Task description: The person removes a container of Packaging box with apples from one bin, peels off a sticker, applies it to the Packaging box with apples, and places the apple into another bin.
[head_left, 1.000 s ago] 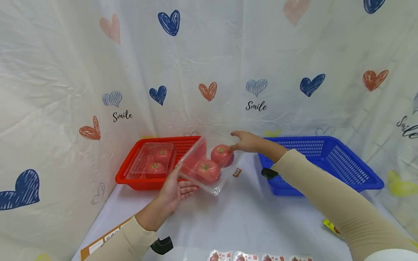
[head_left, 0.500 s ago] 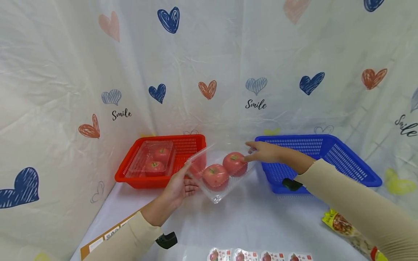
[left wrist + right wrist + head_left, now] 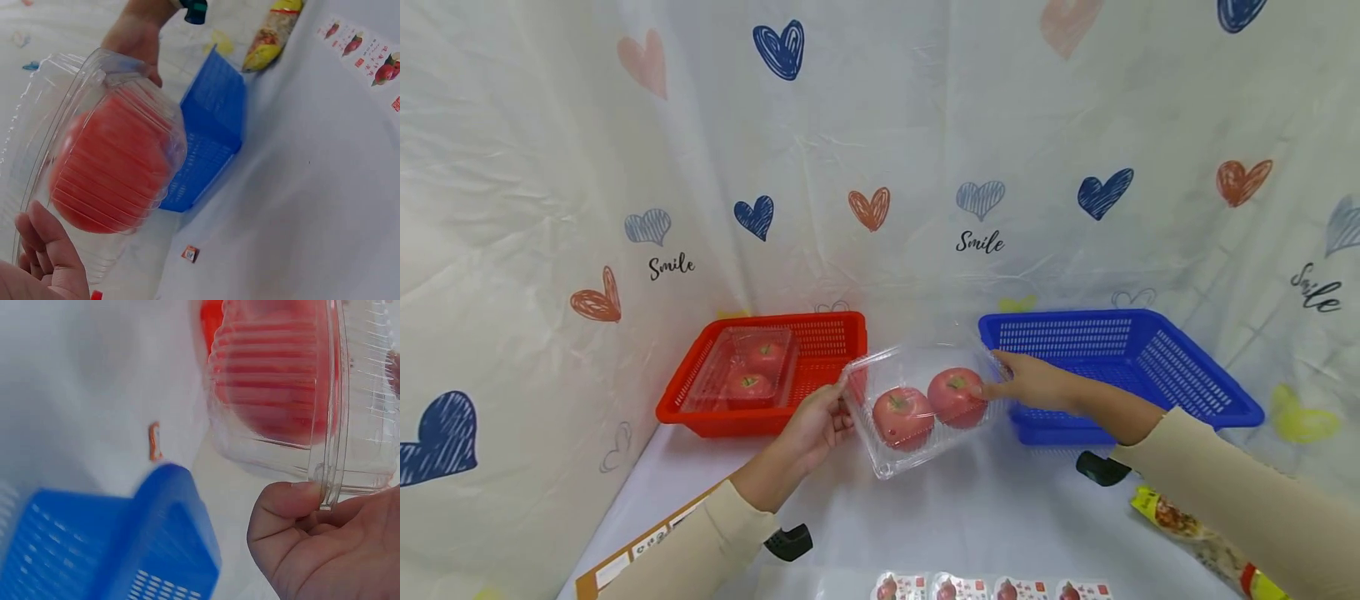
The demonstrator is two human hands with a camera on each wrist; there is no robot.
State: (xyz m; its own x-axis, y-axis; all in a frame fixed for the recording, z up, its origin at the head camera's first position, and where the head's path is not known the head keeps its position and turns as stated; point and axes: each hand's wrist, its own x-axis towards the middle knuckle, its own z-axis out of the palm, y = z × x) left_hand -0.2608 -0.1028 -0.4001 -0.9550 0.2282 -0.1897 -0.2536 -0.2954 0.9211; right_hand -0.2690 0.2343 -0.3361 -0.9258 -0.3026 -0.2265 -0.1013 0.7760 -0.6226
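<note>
Two red apples (image 3: 904, 417) sit in a clear plastic clamshell box (image 3: 883, 471), which both hands hold up above the table between the baskets. The left hand (image 3: 812, 429) grips the box's left edge; in the left wrist view its fingers (image 3: 53, 244) curl at the rim. At the opposite edge, the right hand (image 3: 1037, 385) pinches the rim between thumb and fingers, plain in the right wrist view, where its thumb (image 3: 290, 499) presses the corner. A similar clear box (image 3: 700, 392) with apples lies in the red basket (image 3: 820, 337) at the left.
A blue basket (image 3: 1101, 367) stands at the right, behind the right forearm. Several apple-printed stickers (image 3: 958, 587) lie along the front edge. A yellow-ended food packet (image 3: 1180, 525) lies at the right, partly under the sleeve. A small orange-and-white wrapper (image 3: 155, 440) is on the table.
The box has moved right and nearer the person, away from the red basket, and its tilt has changed. Both hands moved with it. The food packet has come into fuller view.
</note>
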